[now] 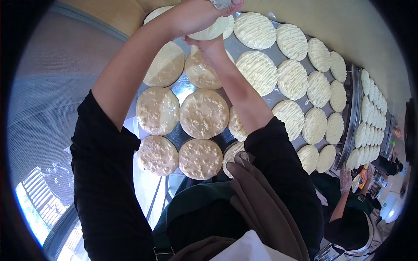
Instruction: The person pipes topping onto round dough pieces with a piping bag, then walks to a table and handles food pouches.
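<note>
My left hand (226,5) is at the top edge of the view, partly cut off, closed round something greyish white that I cannot make out. Just below it my right hand (208,47) grips a pale round bowl (211,31) from underneath. A pale strand hangs below the bowl over a round flat dough piece (202,71) with a glossy coating. Nearby rounds (204,114) carry small lumps on top. To the right, several rounds (256,73) bear creamy white stripes.
The rounds lie on a shiny metal surface (175,135). A second tray (355,108) with more striped rounds stands farther right. At lower right are a co-worker's gloved hand (346,179) and forearm. A mesh screen (56,113) is at left.
</note>
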Action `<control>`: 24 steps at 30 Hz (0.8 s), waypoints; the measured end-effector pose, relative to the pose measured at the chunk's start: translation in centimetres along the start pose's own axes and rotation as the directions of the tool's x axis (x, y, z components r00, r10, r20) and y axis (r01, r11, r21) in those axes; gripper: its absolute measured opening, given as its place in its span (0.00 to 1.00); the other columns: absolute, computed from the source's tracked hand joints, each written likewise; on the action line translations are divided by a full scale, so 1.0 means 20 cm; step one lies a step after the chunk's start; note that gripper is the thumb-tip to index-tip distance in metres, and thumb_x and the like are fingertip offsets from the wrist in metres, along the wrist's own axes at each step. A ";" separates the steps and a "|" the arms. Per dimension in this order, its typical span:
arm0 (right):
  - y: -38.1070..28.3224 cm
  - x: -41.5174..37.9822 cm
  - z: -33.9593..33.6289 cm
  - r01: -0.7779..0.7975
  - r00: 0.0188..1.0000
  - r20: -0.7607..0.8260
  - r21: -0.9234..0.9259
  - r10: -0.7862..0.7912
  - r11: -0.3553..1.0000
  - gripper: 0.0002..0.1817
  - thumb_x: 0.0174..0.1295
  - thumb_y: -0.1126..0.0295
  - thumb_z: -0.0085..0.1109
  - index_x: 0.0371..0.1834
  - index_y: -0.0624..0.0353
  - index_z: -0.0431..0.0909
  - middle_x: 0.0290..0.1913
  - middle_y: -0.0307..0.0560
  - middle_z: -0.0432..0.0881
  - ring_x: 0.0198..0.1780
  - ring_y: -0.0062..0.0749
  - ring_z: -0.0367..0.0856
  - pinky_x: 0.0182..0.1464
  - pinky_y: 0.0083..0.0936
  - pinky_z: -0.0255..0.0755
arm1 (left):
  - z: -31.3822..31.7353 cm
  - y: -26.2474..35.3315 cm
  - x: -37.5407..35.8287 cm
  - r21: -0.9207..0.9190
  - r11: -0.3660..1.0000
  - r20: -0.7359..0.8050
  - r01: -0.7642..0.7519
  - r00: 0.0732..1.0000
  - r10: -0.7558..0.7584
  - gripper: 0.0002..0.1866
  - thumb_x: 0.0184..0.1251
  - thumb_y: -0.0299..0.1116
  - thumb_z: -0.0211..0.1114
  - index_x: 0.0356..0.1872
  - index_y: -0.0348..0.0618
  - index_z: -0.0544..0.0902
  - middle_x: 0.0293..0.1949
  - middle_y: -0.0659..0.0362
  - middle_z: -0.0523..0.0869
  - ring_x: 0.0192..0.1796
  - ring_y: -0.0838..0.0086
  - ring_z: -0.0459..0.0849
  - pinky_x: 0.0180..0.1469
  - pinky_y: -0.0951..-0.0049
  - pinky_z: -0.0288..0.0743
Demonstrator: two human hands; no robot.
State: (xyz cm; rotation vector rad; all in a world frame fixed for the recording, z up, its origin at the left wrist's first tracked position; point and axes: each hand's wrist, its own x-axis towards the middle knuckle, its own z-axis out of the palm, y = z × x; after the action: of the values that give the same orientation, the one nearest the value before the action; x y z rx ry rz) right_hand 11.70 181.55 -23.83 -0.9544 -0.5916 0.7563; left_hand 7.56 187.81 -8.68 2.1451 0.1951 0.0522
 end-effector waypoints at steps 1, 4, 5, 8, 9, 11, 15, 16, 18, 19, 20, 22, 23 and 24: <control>0.02 -0.01 0.01 -0.017 1.000 0.016 0.028 0.017 0.999 0.22 0.42 0.87 0.62 0.42 0.60 0.70 0.36 0.42 0.77 0.36 0.29 0.78 0.37 0.24 0.74 | 0.00 0.01 -0.01 0.043 0.998 0.001 0.050 0.999 -0.050 0.26 0.69 0.52 0.40 0.51 0.39 0.71 0.49 0.50 0.75 0.54 0.62 0.72 0.57 0.68 0.64; 0.05 -0.04 0.05 -0.100 0.995 -0.006 0.088 0.101 0.991 0.20 0.42 0.85 0.61 0.40 0.60 0.70 0.34 0.43 0.77 0.34 0.28 0.77 0.35 0.25 0.72 | 0.00 0.03 -0.04 0.151 0.981 -0.038 0.119 0.993 -0.115 0.26 0.69 0.53 0.40 0.51 0.39 0.70 0.49 0.51 0.74 0.54 0.62 0.71 0.56 0.68 0.63; 0.09 -0.02 0.02 -0.015 0.999 -0.038 -0.061 0.012 0.998 0.20 0.43 0.85 0.61 0.41 0.61 0.70 0.35 0.43 0.77 0.34 0.28 0.77 0.34 0.25 0.72 | 0.02 0.01 -0.04 0.175 0.980 -0.074 0.095 0.994 -0.083 0.26 0.69 0.53 0.39 0.49 0.39 0.70 0.47 0.52 0.75 0.52 0.63 0.71 0.55 0.68 0.64; 0.16 0.05 -0.09 0.230 0.960 -0.048 -0.431 -0.276 0.872 0.18 0.45 0.82 0.60 0.42 0.61 0.70 0.36 0.44 0.77 0.34 0.28 0.77 0.34 0.25 0.72 | 0.03 -0.06 -0.02 0.126 0.992 -0.067 0.027 0.998 -0.018 0.24 0.69 0.53 0.39 0.40 0.39 0.69 0.38 0.55 0.72 0.43 0.67 0.69 0.48 0.70 0.65; 0.06 0.05 -0.10 0.313 0.926 -0.027 -0.505 -0.377 0.804 0.18 0.46 0.81 0.59 0.42 0.61 0.70 0.37 0.44 0.76 0.35 0.28 0.77 0.35 0.25 0.72 | 0.04 -0.08 -0.01 0.087 0.996 -0.047 0.004 0.999 0.000 0.24 0.69 0.53 0.39 0.37 0.39 0.68 0.35 0.57 0.71 0.40 0.69 0.68 0.46 0.70 0.65; 0.02 0.04 -0.11 0.363 0.896 -0.018 -0.545 -0.444 0.755 0.18 0.48 0.80 0.58 0.44 0.62 0.69 0.39 0.44 0.76 0.37 0.30 0.77 0.37 0.25 0.72 | 0.05 -0.10 0.01 0.006 0.997 -0.085 -0.082 0.993 0.082 0.23 0.69 0.53 0.39 0.33 0.40 0.65 0.31 0.59 0.66 0.36 0.70 0.64 0.43 0.71 0.63; 0.14 -0.04 -0.08 0.192 0.971 -0.041 -0.446 -0.234 0.874 0.20 0.50 0.78 0.57 0.48 0.62 0.68 0.42 0.43 0.75 0.43 0.32 0.76 0.43 0.27 0.71 | 0.07 -0.12 0.02 0.034 0.996 -0.031 -0.077 0.997 0.078 0.24 0.69 0.54 0.39 0.33 0.40 0.65 0.32 0.58 0.67 0.36 0.69 0.65 0.44 0.69 0.63; 0.16 -0.06 -0.07 0.183 0.973 -0.051 -0.421 -0.225 0.888 0.19 0.49 0.78 0.58 0.47 0.62 0.69 0.41 0.43 0.76 0.43 0.31 0.76 0.43 0.27 0.71 | 0.09 -0.15 0.01 0.206 0.976 -0.076 -0.069 0.993 0.087 0.24 0.69 0.54 0.39 0.33 0.40 0.65 0.31 0.57 0.67 0.36 0.69 0.65 0.44 0.68 0.63; 0.16 -0.11 -0.05 0.224 0.957 -0.092 -0.368 -0.275 0.903 0.18 0.46 0.77 0.62 0.43 0.62 0.72 0.39 0.43 0.78 0.41 0.30 0.77 0.43 0.26 0.72 | 0.12 -0.18 0.00 0.421 0.907 -0.141 -0.027 0.985 0.095 0.25 0.68 0.55 0.38 0.34 0.39 0.66 0.32 0.55 0.68 0.37 0.66 0.66 0.45 0.66 0.62; 0.14 -0.10 -0.06 0.244 0.947 -0.107 -0.366 -0.302 0.898 0.18 0.45 0.77 0.63 0.42 0.62 0.72 0.39 0.44 0.78 0.42 0.29 0.77 0.43 0.26 0.71 | 0.13 -0.17 -0.01 0.468 0.884 -0.163 0.000 0.983 0.086 0.26 0.68 0.56 0.38 0.35 0.39 0.67 0.34 0.54 0.69 0.39 0.65 0.67 0.47 0.65 0.62; 0.11 -0.10 -0.07 0.265 0.937 -0.123 -0.365 -0.328 0.892 0.19 0.44 0.77 0.64 0.42 0.62 0.73 0.39 0.44 0.78 0.43 0.29 0.77 0.44 0.26 0.71 | 0.14 -0.15 -0.01 0.408 0.913 -0.165 0.026 0.985 0.045 0.27 0.68 0.57 0.37 0.38 0.39 0.68 0.37 0.51 0.71 0.42 0.63 0.68 0.50 0.62 0.61; 0.02 -0.03 -0.17 0.254 0.938 -0.113 -0.417 -0.326 0.873 0.23 0.44 0.78 0.62 0.47 0.61 0.69 0.43 0.45 0.75 0.47 0.29 0.73 0.49 0.27 0.68 | 0.13 -0.12 0.00 0.297 0.954 -0.111 0.033 0.994 0.000 0.29 0.67 0.58 0.35 0.43 0.39 0.69 0.44 0.48 0.72 0.49 0.58 0.69 0.56 0.56 0.56; 0.02 -0.01 -0.18 0.260 0.938 -0.104 -0.426 -0.332 0.867 0.23 0.44 0.78 0.62 0.47 0.61 0.69 0.43 0.45 0.75 0.47 0.29 0.74 0.49 0.27 0.68 | 0.13 -0.12 0.03 0.244 0.970 -0.054 0.014 0.999 -0.001 0.30 0.67 0.59 0.34 0.46 0.40 0.69 0.47 0.47 0.72 0.53 0.56 0.67 0.59 0.52 0.52; 0.02 0.00 -0.20 0.266 0.936 -0.096 -0.436 -0.339 0.860 0.23 0.45 0.78 0.62 0.47 0.61 0.69 0.43 0.45 0.75 0.47 0.29 0.74 0.49 0.27 0.68 | 0.12 -0.11 0.05 0.190 0.982 0.004 -0.004 1.000 0.003 0.31 0.66 0.60 0.33 0.48 0.41 0.68 0.50 0.46 0.71 0.57 0.54 0.66 0.61 0.48 0.48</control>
State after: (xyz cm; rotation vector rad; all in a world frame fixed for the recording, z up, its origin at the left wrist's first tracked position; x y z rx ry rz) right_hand 14.54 179.72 -25.92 -1.2687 -0.7495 0.2587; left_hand 8.47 187.07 -11.90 2.3361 0.2012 0.0330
